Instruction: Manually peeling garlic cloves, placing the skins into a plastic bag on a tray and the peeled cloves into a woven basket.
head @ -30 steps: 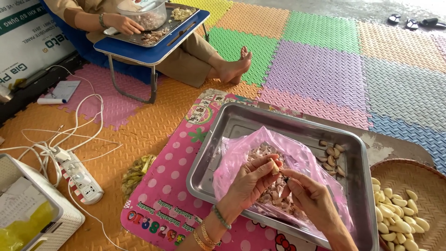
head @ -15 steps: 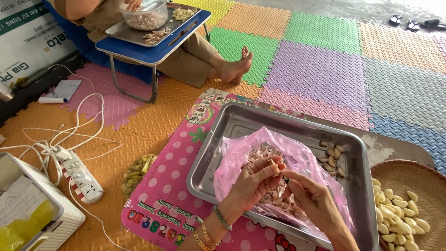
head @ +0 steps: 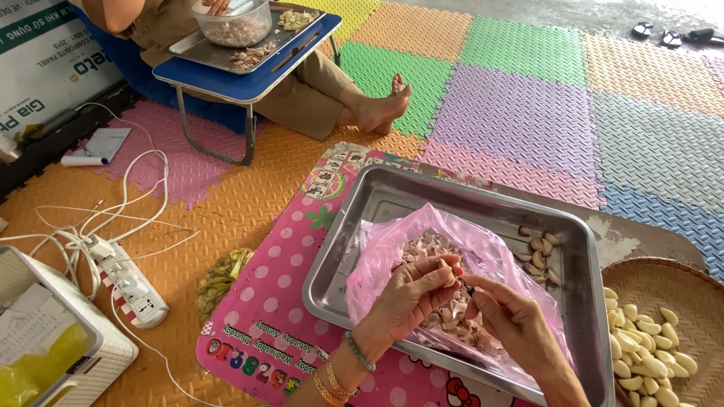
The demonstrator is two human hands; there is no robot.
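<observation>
Left hand: the left hand (head: 411,290) has its fingers curled together, the fingertips pinching a small pale garlic clove (head: 447,273) against the thumb.
Right hand: the right hand (head: 513,320) lies just right of the left fingers, thumb and forefinger drawn together at the same clove; whether they grip it or only touch it cannot be told, since the fingertips overlap there.
Clove: sits between the fingertips of both hands, mostly covered by them, so only a sliver shows.
Bag: a pink plastic bag (head: 392,249) lies open right under the fingers, holding a heap of papery garlic skins (head: 426,245); the hands hide much of the heap.
Tray: a steel tray (head: 392,200) carries the bag; a few unpeeled cloves (head: 537,252) lie beyond the right fingers, toward the tray's far right side.
Basket: a woven basket (head: 648,275) of peeled cloves (head: 641,350) sits well right of the right hand, cut off by the frame edge.
Wrists: bangles (head: 332,380) ring the left wrist, partly out of frame.
Far side: another person (head: 317,83) sits behind a blue folding table (head: 241,83), cut off above the chest, one hand in a clear bowl (head: 237,22).
Left floor: a power strip (head: 124,279) and a white box (head: 56,339) lie well left of the left fingers.
</observation>
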